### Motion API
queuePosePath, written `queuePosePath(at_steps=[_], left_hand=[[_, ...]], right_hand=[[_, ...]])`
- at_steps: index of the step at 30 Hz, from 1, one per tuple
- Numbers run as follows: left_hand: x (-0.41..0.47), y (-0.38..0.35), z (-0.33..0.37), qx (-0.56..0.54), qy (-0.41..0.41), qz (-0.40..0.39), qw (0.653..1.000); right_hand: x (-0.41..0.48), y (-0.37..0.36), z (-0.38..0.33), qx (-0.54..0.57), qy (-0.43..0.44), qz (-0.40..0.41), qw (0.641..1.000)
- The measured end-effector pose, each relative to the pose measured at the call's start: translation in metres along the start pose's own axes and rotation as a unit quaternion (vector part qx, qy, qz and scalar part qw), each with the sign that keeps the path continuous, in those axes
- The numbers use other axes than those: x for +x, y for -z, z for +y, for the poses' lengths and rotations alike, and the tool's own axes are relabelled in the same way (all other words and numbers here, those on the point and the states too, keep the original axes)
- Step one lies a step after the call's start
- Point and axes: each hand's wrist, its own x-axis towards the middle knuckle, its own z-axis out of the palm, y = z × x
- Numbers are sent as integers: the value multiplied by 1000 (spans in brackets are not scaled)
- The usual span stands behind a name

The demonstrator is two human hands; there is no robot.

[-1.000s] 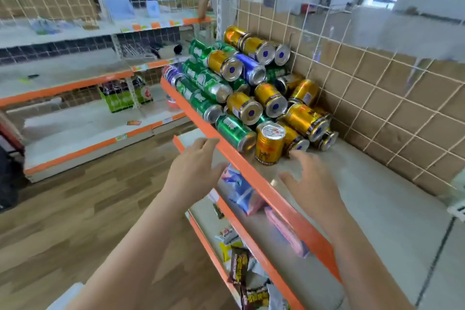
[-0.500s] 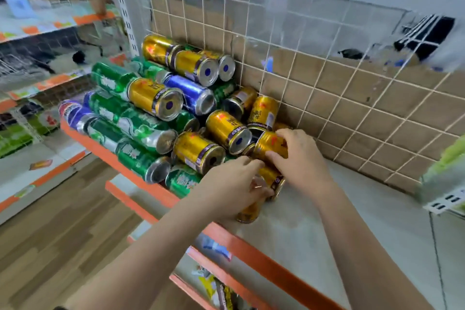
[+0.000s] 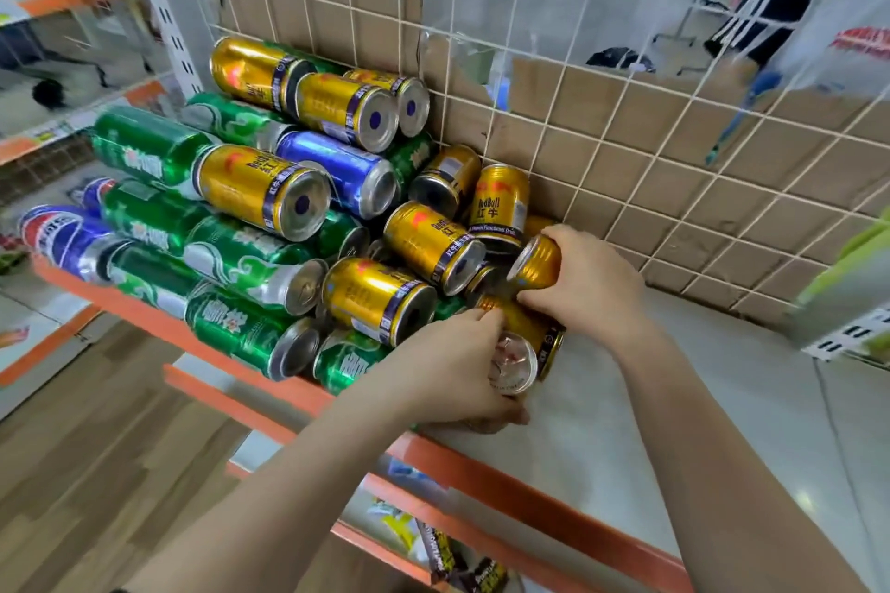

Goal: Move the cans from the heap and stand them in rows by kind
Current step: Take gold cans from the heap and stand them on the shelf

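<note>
You are gripping two cans at the right foot of the heap [image 3: 269,193], which is lying on the shelf [image 3: 674,400] against the wire grid [image 3: 626,135]. Your left hand [image 3: 448,366] is curling its fingers [image 3: 481,318] round a gold can [image 3: 513,364] by the shelf's orange front edge, silver top facing you. Your right hand [image 3: 592,284] is wrapping round a second gold can [image 3: 537,265], tilted, just behind. A third gold can [image 3: 527,325] is lying between them.

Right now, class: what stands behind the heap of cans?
A white wire grid backed by brown cardboard stands behind the heap of cans. The cans cover its lower left part.
</note>
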Motion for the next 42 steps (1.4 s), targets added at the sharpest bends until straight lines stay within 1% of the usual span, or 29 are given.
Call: queuePosePath(at_steps=[2, 4, 8, 10, 13, 16, 19, 22, 24, 27, 34, 37, 42], left_hand=[[1, -1, -1, -15, 1, 11, 1000], [0, -1, 0, -25, 4, 20, 999], [-8, 4, 10, -35, 19, 32, 999], [-13, 4, 20, -48, 26, 49, 997], [-18, -1, 46, -66, 19, 74, 995], [-18, -15, 87, -90, 13, 104, 990], [-16, -40, 138, -148, -7, 127, 981], [-12, -72, 199, -205, -29, 127, 970], [-6, -97, 242, -247, -43, 110, 962], [1, -135, 309, -275, -71, 61, 957], [19, -205, 453, -287, -145, -27, 946], [32, -228, 508, -285, -176, -68, 940], [66, -269, 594, -277, -235, -106, 926]], right_hand=[[-7, 7, 8, 71, -27, 27, 997], [-19, 15, 18, 170, -53, 52, 983], [-47, 26, 36, 366, -98, 77, 922], [-65, 30, 47, 426, -110, 85, 894], [-94, 37, 72, 471, -126, 86, 868], [-134, 48, 104, 498, -138, 91, 851], [-178, 61, 148, 505, -162, 110, 840], [-228, 79, 198, 511, -199, 112, 828], [-263, 92, 234, 525, -223, 127, 811], [-313, 110, 285, 529, -265, 150, 792], [-400, 145, 392, 524, -323, 231, 753], [-423, 154, 437, 531, -350, 251, 730], [-450, 172, 518, 542, -383, 284, 692]])
